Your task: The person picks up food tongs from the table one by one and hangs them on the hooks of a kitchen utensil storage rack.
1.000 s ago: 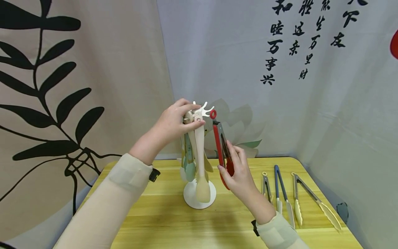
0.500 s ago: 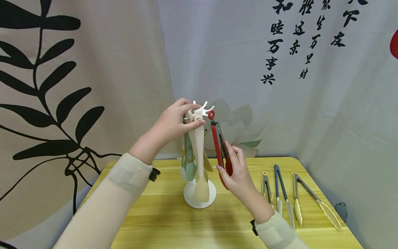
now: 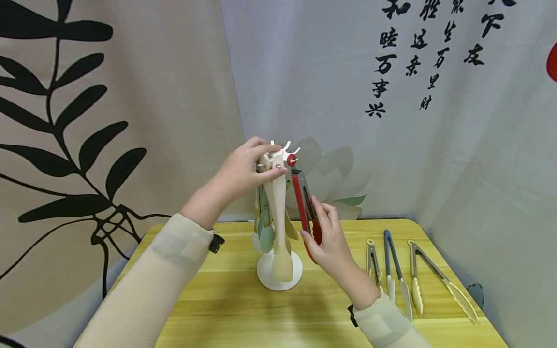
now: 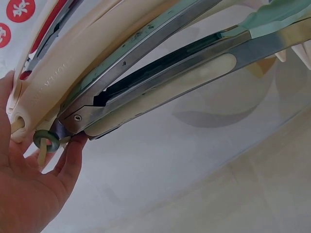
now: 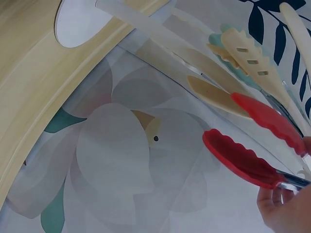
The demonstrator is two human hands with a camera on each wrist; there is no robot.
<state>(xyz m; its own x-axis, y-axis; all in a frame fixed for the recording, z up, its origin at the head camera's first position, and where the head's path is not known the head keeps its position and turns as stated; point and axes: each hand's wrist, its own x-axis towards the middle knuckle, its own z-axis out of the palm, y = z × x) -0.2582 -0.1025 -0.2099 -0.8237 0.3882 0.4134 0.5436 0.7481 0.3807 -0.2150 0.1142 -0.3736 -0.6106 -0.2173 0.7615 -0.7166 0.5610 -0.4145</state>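
Observation:
A white utensil stand (image 3: pixel 264 276) stands upright on the table, hung with several utensils. My left hand (image 3: pixel 241 169) grips its top beside the white hooks, partly covering them. In the left wrist view, mint-green and steel tongs (image 4: pixel 141 51) hang by their ring close to those fingers. A cream spoon-like utensil (image 3: pixel 279 203) hangs in front. My right hand (image 3: pixel 332 239) holds red tongs (image 3: pixel 299 193) upright by their lower part. Their red ring lies at a right-hand hook, whose tip shows at the ring. The red scalloped tips (image 5: pixel 243 160) are spread apart in the right wrist view.
On the table's (image 3: pixel 209 299) right side lie small tongs (image 3: pixel 371 258), blue-handled tongs (image 3: pixel 387 256) and spread cream-tipped tongs (image 3: pixel 428 261). A printed cloth (image 3: pixel 304 72) hangs close behind the table's back edge.
My right hand has moved slightly left with the red tongs, bringing their ring from beside the hook onto its tip. My left hand has stayed on the stand's top.

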